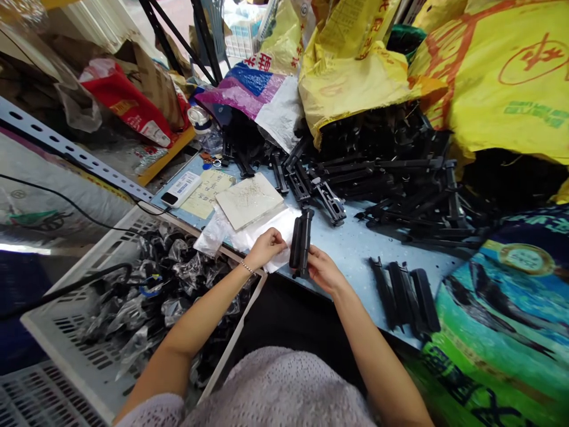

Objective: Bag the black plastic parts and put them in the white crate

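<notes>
My right hand (pixel 326 270) grips a long black plastic part (pixel 302 243), held upright above the front edge of the blue table. It looks like two bars lying side by side. Just left of it, the thumb and fingers of my left hand (pixel 265 249) are pinched together at a clear plastic bag (pixel 282 255), partly hidden by the fingers. More clear bags (pixel 249 232) lie flat beyond that hand, with a stained pale board (pixel 249 200) on top of them. Several similar black parts (pixel 404 296) rest in a row to the right of my right hand.
A big pile of black parts (pixel 400 184) spills from yellow sacks (pixel 355 77) at the back. On the left stands a white crate (pixel 57 323) full of bagged black parts. A label note (pixel 207 193) and a white device (pixel 181 190) lie back left. A green-blue sack (pixel 511 320) borders the right.
</notes>
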A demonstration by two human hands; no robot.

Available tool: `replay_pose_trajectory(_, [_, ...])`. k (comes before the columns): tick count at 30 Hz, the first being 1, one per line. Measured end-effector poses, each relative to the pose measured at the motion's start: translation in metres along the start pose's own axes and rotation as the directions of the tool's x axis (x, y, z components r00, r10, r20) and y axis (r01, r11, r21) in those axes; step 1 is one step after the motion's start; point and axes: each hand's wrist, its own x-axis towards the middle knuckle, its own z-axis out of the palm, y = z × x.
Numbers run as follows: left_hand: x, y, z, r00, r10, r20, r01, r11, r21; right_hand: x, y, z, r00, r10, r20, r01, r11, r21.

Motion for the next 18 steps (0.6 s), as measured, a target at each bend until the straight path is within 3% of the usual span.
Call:
replay_pose_trajectory(2, [-0.007,0.014,-0.005,0.986,0.168,-0.013,-0.160,0.961,0.227,0.002,0.005,-0.002,1.000,0.017,0.001,-0.017,1.000,0.006])
replay_pose_trajectory(4, [-0.012,0.028,-0.011,0.949,0.314,0.026,-0.279,0.801,0.530,0.003,0.009,-0.004,1.000,0.026,-0.004,-0.026,1.000,0.007])
replay_pose_trajectory(6, [-0.014,0.036,-0.015,0.928,0.367,0.068,-0.295,0.608,0.737,0.000,0.011,-0.005,1.000,0.014,-0.011,-0.014,1.000,0.006])
replay_pose_trajectory(7, [-0.012,0.038,-0.016,0.928,0.366,0.075,-0.282,0.556,0.782,-0.003,0.011,-0.005,1.000,-0.003,-0.015,0.003,1.000,0.004])
replay_pose_trajectory(10, [-0.005,0.032,-0.018,0.943,0.327,0.062,-0.256,0.593,0.764,-0.019,0.009,-0.007,0.999,-0.036,-0.003,0.036,0.999,-0.016])
replay_pose_trajectory(13, [-0.002,0.021,-0.019,0.936,0.352,0.030,-0.289,0.715,0.637,-0.035,0.011,-0.012,0.986,0.119,0.119,-0.117,0.993,-0.022])
replay_pose_trajectory(16, [-0.013,0.014,-0.015,0.890,0.456,0.028,-0.396,0.740,0.543,-0.035,0.020,-0.015,0.931,0.297,0.212,-0.318,0.946,0.071])
replay_pose_trajectory(18, [-0.026,0.012,-0.008,0.845,0.530,0.075,-0.488,0.706,0.513,-0.026,0.025,-0.013,0.928,0.318,0.192,-0.348,0.925,0.151])
